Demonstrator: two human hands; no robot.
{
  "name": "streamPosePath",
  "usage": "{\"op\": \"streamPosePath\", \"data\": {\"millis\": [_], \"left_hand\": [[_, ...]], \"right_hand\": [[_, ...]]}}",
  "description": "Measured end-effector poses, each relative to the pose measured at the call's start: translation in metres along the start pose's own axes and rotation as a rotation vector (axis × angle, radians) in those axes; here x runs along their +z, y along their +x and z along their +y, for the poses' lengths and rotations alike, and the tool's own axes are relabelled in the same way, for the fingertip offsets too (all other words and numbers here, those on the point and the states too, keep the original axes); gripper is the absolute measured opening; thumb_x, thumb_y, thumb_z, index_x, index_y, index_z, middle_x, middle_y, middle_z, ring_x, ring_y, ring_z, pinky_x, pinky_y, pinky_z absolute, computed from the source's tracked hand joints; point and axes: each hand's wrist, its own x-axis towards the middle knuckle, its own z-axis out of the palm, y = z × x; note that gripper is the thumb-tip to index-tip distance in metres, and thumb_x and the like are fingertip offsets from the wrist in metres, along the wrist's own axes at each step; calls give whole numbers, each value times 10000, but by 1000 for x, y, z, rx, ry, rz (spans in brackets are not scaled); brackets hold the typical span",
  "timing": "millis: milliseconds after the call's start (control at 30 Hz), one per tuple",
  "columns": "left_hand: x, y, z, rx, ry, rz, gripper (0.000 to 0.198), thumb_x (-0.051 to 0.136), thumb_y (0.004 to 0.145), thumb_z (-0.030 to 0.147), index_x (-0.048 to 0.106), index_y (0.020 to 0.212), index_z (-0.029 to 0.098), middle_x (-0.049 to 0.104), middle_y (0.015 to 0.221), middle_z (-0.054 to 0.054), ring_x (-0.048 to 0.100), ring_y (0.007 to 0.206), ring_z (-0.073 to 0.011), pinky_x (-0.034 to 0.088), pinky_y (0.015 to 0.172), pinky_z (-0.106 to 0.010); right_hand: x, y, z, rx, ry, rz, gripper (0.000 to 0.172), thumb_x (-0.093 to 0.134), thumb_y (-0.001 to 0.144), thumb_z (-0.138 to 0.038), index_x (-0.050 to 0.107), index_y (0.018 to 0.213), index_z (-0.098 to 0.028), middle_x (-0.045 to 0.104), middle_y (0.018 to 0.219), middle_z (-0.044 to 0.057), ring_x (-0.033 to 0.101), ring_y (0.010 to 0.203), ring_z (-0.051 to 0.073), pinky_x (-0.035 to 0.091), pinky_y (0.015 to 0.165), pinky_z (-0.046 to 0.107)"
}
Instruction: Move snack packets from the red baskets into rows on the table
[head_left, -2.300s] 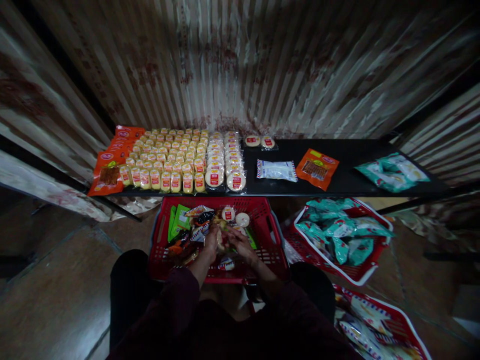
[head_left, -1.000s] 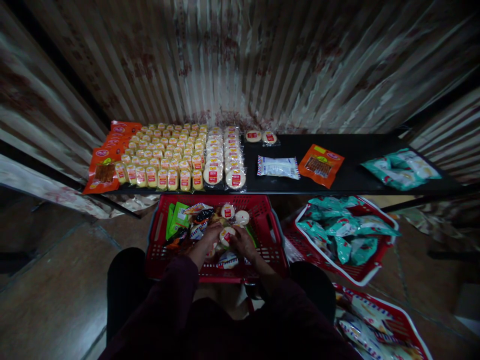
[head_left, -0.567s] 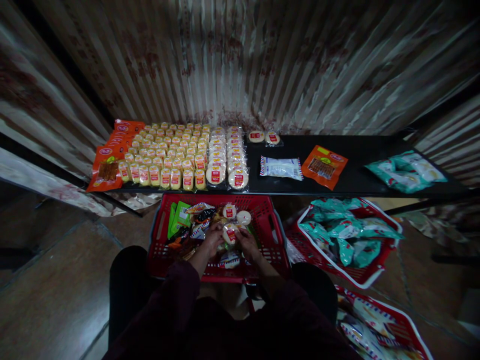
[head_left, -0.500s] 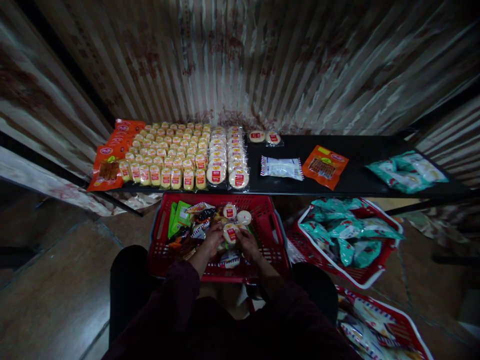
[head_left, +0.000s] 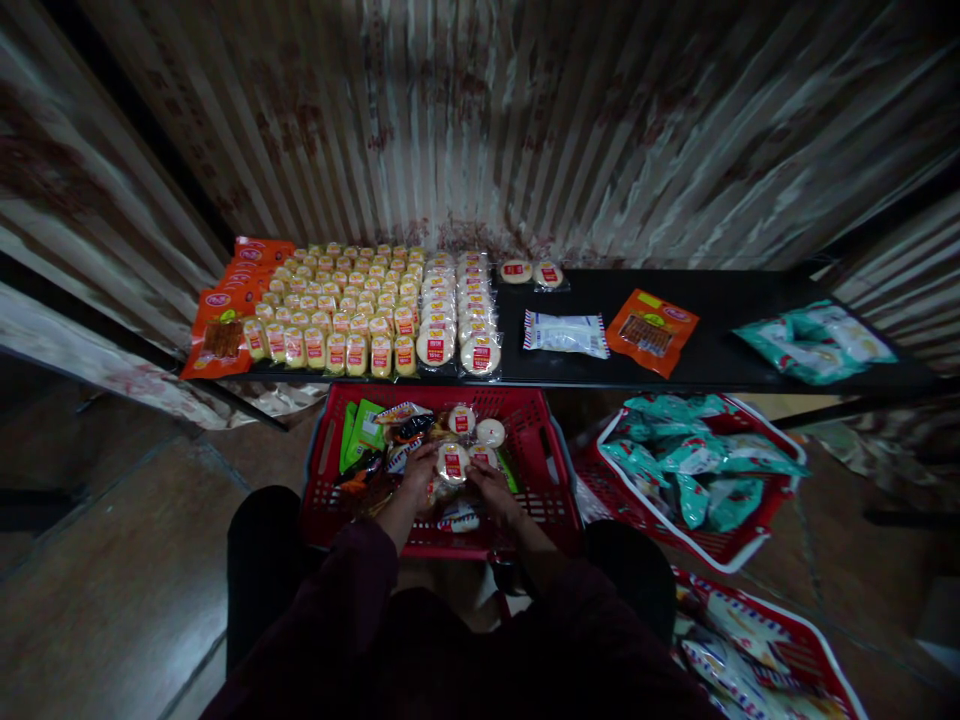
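Observation:
Over the red basket (head_left: 541, 440), my left hand (head_left: 420, 474) grips the left edge of a round packaged cake (head_left: 452, 462) with a red label. My right hand (head_left: 491, 488) is closed at its right side, on a second round packaged cake (head_left: 482, 457) lying against the first. The fingertips beneath both cakes are hidden. Just beyond them in the basket are a labelled round cake (head_left: 461, 420) and a plain-faced round cake (head_left: 490, 433). Green packets (head_left: 365, 435) and striped wrappers lie to the left of my hands.
A black shelf (head_left: 577, 290) carries rows of small yellow cakes (head_left: 337, 300), stacked round cakes (head_left: 480, 352), orange packets (head_left: 651, 332), a white-blue packet (head_left: 566, 333) and teal packets (head_left: 814, 342). Two more red baskets, one with teal bags (head_left: 694, 455), one with white bags (head_left: 739, 640), stand at right.
Both hands have brought the cakes slightly up and apart; two round cakes now show side by side with labels facing up. The shelf goods stay as they were.

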Motion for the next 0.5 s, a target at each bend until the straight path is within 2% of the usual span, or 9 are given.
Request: {"op": "streamPosePath", "data": {"millis": [167,267,367,500], "left_hand": [[0,-4,3,10,-1,23,358,803,572,270,672,877,140,693,756,-60,634,655,-163,502,671,-307],[0,-7,5,35,-8,20,323,810,565,279,657,813,141,676,731,-46,625,655,-157,495,682,-305],[-2,-11,6,21,-17,22,258,791,589,226,640,780,143,664,723,-36,612,637,-142,492,681,-297],[-7,-17,4,-57,11,-28,209,741,621,137,640,804,150,672,745,-33,618,639,-134,494,693,-289]], "right_hand": [[3,-7,-4,84,122,-61,409,723,608,-455,659,939,-223,731,851,40,691,814,242,557,736,389],[6,-9,-2,98,180,-48,439,734,597,-405,623,986,-237,729,906,37,692,863,233,557,774,382],[9,-12,-3,116,210,-27,479,742,565,-372,601,998,-226,729,920,50,691,872,235,562,769,368],[10,-15,-12,141,244,-28,436,738,572,-313,594,974,-221,731,896,47,695,843,232,574,738,363]]}}
